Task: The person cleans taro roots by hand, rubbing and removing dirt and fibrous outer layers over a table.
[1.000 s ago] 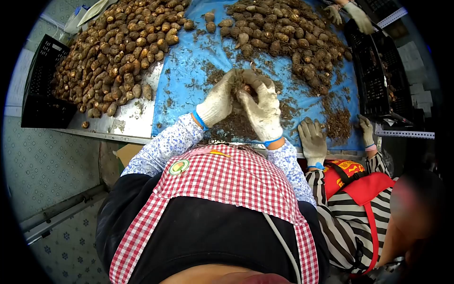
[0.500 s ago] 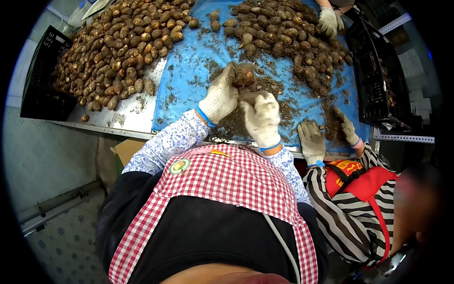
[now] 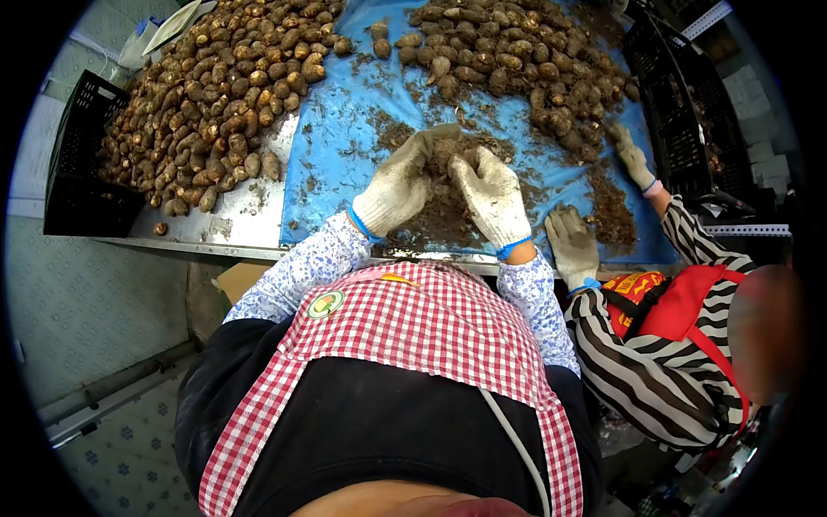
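Observation:
My left hand (image 3: 398, 183), in a soiled white knitted glove, is closed round a hairy brown taro (image 3: 443, 155) above the blue sheet (image 3: 334, 177). The glove hides part of the taro. My right hand (image 3: 493, 196), gloved the same way, has its thumb and fingers bent in against the taro's right side, among its root fibres. Loose soil and fibres (image 3: 439, 220) lie under both hands. Beyond them is a heap of rough, hairy taros (image 3: 508, 60).
At the left, cleaner taros (image 3: 215, 103) are piled on the metal tabletop (image 3: 250, 202) beside a black crate (image 3: 73, 189). Black crates (image 3: 698, 121) line the right edge. A co-worker's gloved hands (image 3: 572, 246) are close to my right, one reaching toward the heap.
The taro has turned and sits lower between my palms. My right hand has shifted slightly right and its fingers now touch the taro. The co-worker's farther hand has moved toward the heap.

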A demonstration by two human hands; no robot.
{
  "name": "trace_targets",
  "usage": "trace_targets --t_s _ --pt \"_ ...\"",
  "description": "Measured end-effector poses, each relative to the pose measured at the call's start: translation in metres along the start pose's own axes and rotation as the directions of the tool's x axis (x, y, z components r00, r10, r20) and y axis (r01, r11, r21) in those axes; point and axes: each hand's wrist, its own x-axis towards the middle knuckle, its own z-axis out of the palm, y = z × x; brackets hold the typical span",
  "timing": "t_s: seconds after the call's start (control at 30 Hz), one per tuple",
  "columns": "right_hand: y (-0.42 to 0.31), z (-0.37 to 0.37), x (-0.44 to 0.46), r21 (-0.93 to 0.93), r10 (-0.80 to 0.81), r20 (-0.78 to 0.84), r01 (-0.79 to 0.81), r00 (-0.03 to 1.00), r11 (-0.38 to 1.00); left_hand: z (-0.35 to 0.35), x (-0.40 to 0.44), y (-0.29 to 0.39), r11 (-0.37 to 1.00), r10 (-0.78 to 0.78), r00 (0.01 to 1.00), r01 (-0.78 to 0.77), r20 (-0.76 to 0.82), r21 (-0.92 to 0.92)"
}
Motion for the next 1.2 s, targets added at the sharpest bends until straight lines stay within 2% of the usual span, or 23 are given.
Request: trace_targets --t_s 0.17,0.23,0.3,0.37,0.4,0.43,0.5,0.53,0.6,0.63,0.7,0.73,0.77,0.83,0.87,0.9,0.93,0.97,1.0,1.03,1.1,1.13,1.2 --pt "-0.005 0.002 -0.01 -0.085 -0.023 0.032 0.025 0.999 0.996 -0.002 0.001 -0.004 0.982 0.024 0.999 -0.031 -0.038 -0.184" --pt "0.005 0.004 -0.014 -0.155 -0.117 0.076 0.127 0.99 0.98 -0.003 0.005 -0.004 0.993 0.103 0.992 -0.107 -0.076 -0.052" --pt "-0.012 -0.003 -0.015 -0.012 0.155 0.101 -0.155 0.983 0.988 -0.005 0.008 -0.004 0.987 0.156 0.985 -0.153 -0.075 0.042" --pt "0.003 -0.001 -0.009 0.102 0.063 -0.111 -0.051 0.992 0.993 -0.011 0.01 -0.002 0.979 0.182 0.982 -0.177 -0.041 0.097" --pt "0.014 0.0 -0.002 -0.004 -0.211 -0.253 0.217 0.944 0.976 -0.011 0.009 -0.002 0.988 0.149 0.986 -0.147 -0.072 0.04" --pt "0.028 -0.002 0.001 -0.244 -0.265 -0.204 0.213 0.943 0.946 -0.01 0.01 -0.003 0.983 0.161 0.985 -0.154 -0.064 0.099" --pt "0.0 -0.012 0.012 -0.414 0.154 0.069 -0.112 0.986 0.903 -0.005 0.013 -0.003 0.962 0.18 0.983 -0.166 -0.044 0.218" --pt "0.005 -0.007 0.013 -0.349 -0.011 0.022 0.018 1.0 0.937 0.001 0.009 -0.002 0.973 0.131 0.988 -0.112 -0.083 0.199" --pt "0.013 0.005 0.011 -0.238 -0.328 -0.103 0.297 0.939 0.925 -0.015 0.015 -0.004 0.806 0.277 0.96 -0.208 -0.042 0.555" --pt "0.012 0.007 0.01 -0.002 -0.101 -0.032 0.101 0.994 0.995 -0.021 0.017 -0.004 0.67 0.341 0.94 -0.239 -0.005 0.702" --pt "-0.007 0.004 0.01 0.383 0.28 0.253 -0.361 0.926 0.85 -0.012 0.011 0.002 0.67 0.318 0.947 -0.194 -0.041 0.716" --pt "0.006 0.01 0.013 0.209 0.268 0.274 -0.329 0.924 0.921 -0.01 0.009 0.006 0.667 0.309 0.95 -0.174 -0.057 0.724" --pt "-0.007 0.009 0.01 0.188 0.089 0.193 -0.126 0.977 0.974 -0.014 0.012 0.008 0.657 0.289 0.955 -0.143 -0.072 0.741" --pt "-0.029 0.007 0.006 0.158 0.026 0.126 -0.046 0.992 0.986 -0.022 0.016 0.007 0.639 0.244 0.964 -0.074 -0.11 0.765" --pt "-0.02 0.007 0.01 0.323 -0.017 0.079 -0.01 0.997 0.946 -0.007 0.007 0.013 0.938 0.076 0.98 -0.009 -0.182 0.346" --pt "-0.019 0.0 0.02 0.475 -0.05 0.021 0.034 0.999 0.879 -0.012 0.008 0.008 0.97 0.051 0.992 -0.022 -0.116 0.24" --pt "-0.023 -0.023 0.03 0.303 0.048 0.078 -0.07 0.996 0.951 -0.028 0.008 0.0 0.999 -0.025 1.0 0.025 -0.003 0.041" --pt "0.016 -0.02 0.038 0.036 -0.201 0.002 0.2 0.98 0.979 -0.041 0.008 -0.005 0.984 -0.074 0.99 0.092 0.12 -0.153" --pt "0.055 -0.017 0.045 -0.269 -0.436 -0.074 0.403 0.897 0.875 -0.032 0.003 -0.001 0.951 -0.139 0.984 0.164 0.109 -0.263" --pt "0.073 -0.02 0.049 -0.682 -0.673 0.087 0.537 0.734 0.497 -0.033 0.003 -0.002 0.938 -0.13 0.981 0.17 0.146 -0.303" --pt "0.051 -0.017 0.047 -0.373 -0.488 -0.018 0.447 0.873 0.813 -0.033 0.003 -0.007 0.902 -0.112 0.972 0.187 0.207 -0.389" --pt "0.043 -0.016 0.044 -0.191 -0.37 -0.035 0.357 0.928 0.914 -0.03 0.003 -0.007 0.903 -0.137 0.981 0.18 0.136 -0.391" --pt "0.061 -0.014 0.045 -0.538 -0.201 0.05 0.196 0.978 0.82 -0.019 0.005 -0.001 0.905 -0.187 0.982 0.171 -0.004 -0.389"
